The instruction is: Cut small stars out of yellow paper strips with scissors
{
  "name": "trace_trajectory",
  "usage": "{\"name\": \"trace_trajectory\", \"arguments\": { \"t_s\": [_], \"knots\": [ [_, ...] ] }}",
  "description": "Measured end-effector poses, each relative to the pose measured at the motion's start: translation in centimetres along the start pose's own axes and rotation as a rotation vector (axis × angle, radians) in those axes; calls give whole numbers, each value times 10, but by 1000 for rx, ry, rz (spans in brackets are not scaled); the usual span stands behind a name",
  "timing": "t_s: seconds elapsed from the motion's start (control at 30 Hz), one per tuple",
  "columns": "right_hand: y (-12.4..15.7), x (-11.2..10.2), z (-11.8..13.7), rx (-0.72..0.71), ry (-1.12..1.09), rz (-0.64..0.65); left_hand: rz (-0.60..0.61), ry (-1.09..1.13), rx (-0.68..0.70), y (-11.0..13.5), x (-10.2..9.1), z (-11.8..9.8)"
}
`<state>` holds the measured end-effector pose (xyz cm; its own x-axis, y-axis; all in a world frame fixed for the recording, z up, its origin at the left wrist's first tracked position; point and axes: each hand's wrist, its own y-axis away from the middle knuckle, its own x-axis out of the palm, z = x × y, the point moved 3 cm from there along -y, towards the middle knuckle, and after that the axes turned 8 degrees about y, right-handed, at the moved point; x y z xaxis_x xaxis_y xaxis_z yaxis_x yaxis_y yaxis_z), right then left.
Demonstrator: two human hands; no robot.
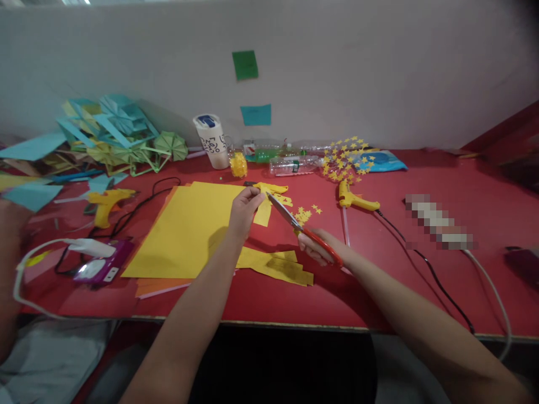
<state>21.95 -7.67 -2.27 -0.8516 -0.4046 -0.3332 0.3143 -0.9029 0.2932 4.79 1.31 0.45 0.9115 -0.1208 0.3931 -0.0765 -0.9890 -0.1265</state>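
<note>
My left hand [245,209] pinches a small bit of yellow paper, partly hidden by the fingertips. Red-handled scissors [322,245] are in my right hand [316,248], their blades pointing up and left to the paper at my left fingertips. Beneath and beside my left hand lies a short yellow paper strip [261,214]. Small yellow paper stars [302,215] are heaped just beyond the scissors. Under my left forearm spread large yellow sheets [181,224], and longer cut yellow strips [278,265] lie nearer the table edge.
A yellow glue gun [357,202] stands right, its cord running to the front edge; another glue gun [108,205] is left. Plastic bottles [295,164], a white tumbler [211,143] and folded paper shapes [122,132] line the wall. Another person's arm [10,264] shows far left.
</note>
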Motion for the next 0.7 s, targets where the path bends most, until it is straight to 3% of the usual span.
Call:
{"name": "trace_trajectory", "arguments": {
  "t_s": [0.47,0.7],
  "knots": [
    [-2,4,-2,-73,28,-28,60,79,-43,3,5,10],
    [1,6,2,-36,1,-39,101,83,-31,4,7,9]
  ]
}}
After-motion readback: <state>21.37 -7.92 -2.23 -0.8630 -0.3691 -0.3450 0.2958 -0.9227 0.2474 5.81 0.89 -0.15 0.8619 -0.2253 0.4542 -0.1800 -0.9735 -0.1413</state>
